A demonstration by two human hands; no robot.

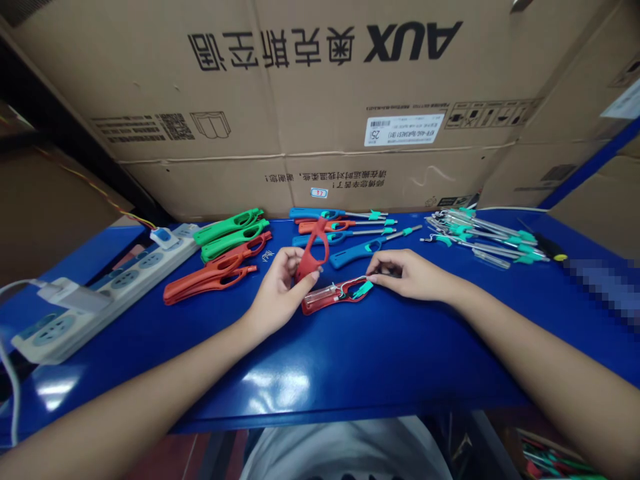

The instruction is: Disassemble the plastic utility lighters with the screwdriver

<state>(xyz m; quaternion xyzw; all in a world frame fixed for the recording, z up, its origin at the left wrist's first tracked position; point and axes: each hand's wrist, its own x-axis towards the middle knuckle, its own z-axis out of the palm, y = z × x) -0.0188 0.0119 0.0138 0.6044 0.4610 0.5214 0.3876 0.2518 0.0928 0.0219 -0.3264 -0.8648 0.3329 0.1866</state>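
Observation:
My left hand (276,297) is closed around an upright red lighter shell half (315,253) with an oval opening near its top. Just below that hand, another red lighter half (334,305) lies open side up. Inside it are a clear fuel tank (320,295), a thin white wire and a turquoise trigger (362,289). My right hand (407,275) pinches the right end of this filled half, where the wire runs up to the fingertips. Those fingers hide what exactly is between them.
Green shells (227,233) and red shells (213,275) are piled left. Assembled blue and red lighters (345,238) lie behind my hands. Metal tubes with turquoise triggers (483,233) and a screwdriver (547,247) are right. A power strip (123,283) borders the left; a cardboard box (320,133) stands behind.

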